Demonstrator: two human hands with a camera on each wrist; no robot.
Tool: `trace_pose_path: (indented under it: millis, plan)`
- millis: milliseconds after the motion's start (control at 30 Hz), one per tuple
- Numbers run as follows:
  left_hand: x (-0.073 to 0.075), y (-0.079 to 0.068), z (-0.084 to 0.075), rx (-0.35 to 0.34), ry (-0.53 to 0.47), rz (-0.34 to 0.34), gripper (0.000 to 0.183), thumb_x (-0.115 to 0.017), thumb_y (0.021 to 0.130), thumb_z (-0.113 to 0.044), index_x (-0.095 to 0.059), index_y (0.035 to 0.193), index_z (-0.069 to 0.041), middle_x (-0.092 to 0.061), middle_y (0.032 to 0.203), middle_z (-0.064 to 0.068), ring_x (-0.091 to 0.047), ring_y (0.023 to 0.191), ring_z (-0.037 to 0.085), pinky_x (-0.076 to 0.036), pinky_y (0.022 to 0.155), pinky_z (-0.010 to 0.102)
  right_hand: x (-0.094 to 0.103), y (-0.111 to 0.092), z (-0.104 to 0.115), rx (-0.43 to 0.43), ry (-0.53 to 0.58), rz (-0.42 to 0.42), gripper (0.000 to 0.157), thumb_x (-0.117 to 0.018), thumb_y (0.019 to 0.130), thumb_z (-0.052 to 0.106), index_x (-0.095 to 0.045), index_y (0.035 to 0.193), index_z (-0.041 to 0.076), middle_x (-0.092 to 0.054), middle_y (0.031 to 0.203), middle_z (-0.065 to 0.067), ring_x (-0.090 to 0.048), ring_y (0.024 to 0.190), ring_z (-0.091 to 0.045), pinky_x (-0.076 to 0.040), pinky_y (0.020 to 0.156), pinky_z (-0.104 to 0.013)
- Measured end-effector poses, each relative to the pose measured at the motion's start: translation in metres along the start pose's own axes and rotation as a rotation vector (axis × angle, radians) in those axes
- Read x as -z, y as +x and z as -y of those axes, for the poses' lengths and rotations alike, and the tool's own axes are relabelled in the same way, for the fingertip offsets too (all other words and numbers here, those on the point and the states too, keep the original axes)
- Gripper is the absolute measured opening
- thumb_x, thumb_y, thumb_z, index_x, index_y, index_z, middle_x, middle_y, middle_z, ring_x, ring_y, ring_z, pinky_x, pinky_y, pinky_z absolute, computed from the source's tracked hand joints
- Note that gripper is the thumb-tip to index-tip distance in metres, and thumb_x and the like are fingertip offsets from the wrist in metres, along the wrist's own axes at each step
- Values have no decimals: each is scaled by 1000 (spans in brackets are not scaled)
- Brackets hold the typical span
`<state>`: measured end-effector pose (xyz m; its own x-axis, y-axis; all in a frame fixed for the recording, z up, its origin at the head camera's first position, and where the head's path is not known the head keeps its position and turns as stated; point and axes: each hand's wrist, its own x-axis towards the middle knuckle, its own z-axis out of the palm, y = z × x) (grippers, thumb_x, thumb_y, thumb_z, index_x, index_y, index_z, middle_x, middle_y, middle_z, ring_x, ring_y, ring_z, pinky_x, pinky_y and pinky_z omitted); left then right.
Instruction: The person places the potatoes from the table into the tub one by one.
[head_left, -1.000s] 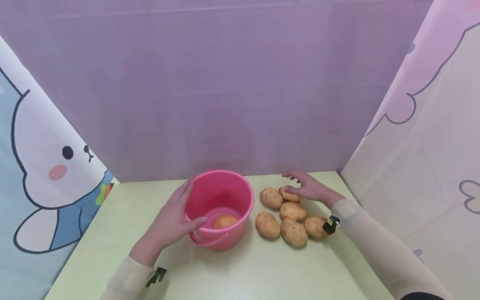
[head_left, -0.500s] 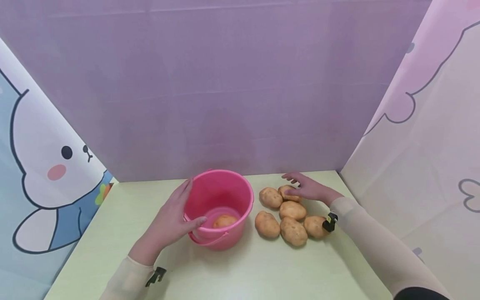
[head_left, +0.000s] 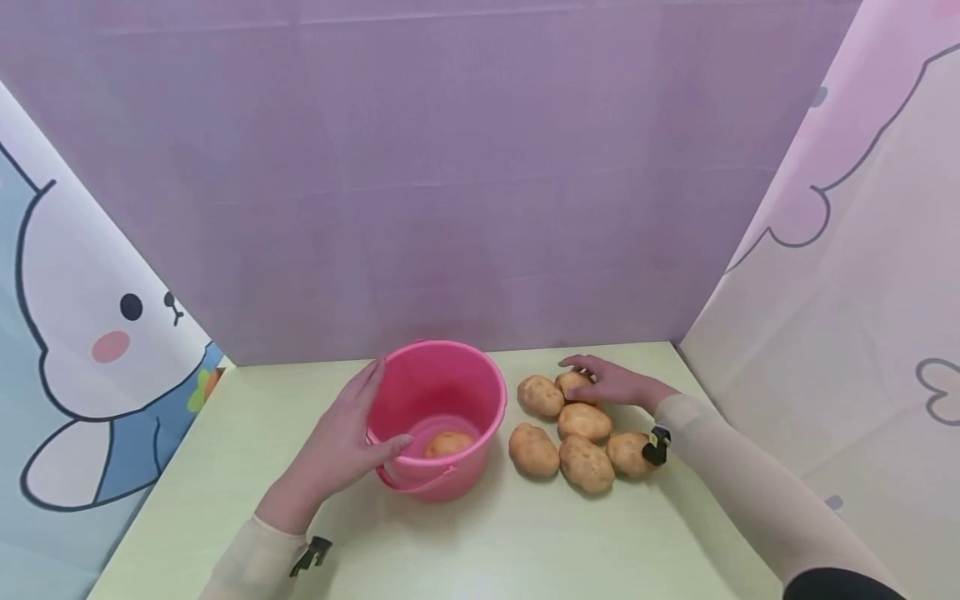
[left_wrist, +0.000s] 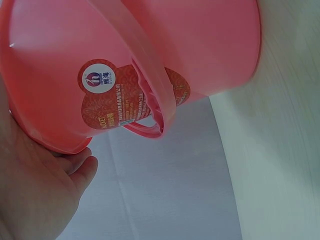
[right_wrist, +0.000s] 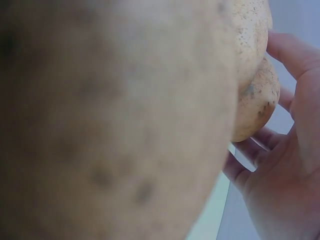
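Left hand (head_left: 326,442) is gripping the rim of a pink plastic bucket (head_left: 435,485), some fingers tucked out of sight in the wrist view. There's one potato (head_left: 448,444) inside, bottom edge cut off by the rim. Then five loose potatoes (head_left: 585,422) on the desk (head_left: 480,550), and the right hand (head_left: 611,383) curled round the rear potato (head_left: 572,381), partly covering it. Right wrist view's mostly blurry spud lol.

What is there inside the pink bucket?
One potato is visible at the bottom of the pink bucket. The near rim hides its lower edge and the nearest floor.
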<state>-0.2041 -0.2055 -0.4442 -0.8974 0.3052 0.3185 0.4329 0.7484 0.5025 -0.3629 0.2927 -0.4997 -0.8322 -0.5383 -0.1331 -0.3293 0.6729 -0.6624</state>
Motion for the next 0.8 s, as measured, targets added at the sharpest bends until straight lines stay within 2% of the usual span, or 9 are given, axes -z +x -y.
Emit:
trace_pose_path:
  millis: [167, 600, 800]
  plan:
    - [0, 0, 0, -4, 6, 1, 122, -79, 91, -71, -19, 178, -9, -25, 181, 14, -32, 162, 45, -56, 105, 70, -1, 2, 1, -21, -14, 38, 72, -75, 105, 42, -48, 165, 14, -53, 160, -19, -51, 147, -39, -36, 124, -66]
    - [0, 0, 0, -17, 21, -11, 121, -78, 92, -70, -20, 177, -8, -26, 181, 15, -32, 162, 45, -54, 107, 72, -2, 10, 2, -45, -9, 83, 72, -78, 103, 42, -50, 164, 15, -57, 156, -16, -57, 138, -34, -42, 120, -63]
    - [-1, 0, 0, -17, 22, -13, 121, -79, 92, -70, -20, 177, -8, -26, 181, 15, -31, 162, 45, -53, 108, 72, -1, 11, 2, -14, -31, 89, 67, -76, 105, 38, -54, 161, 9, -58, 157, -14, -58, 139, -33, -44, 119, -59]
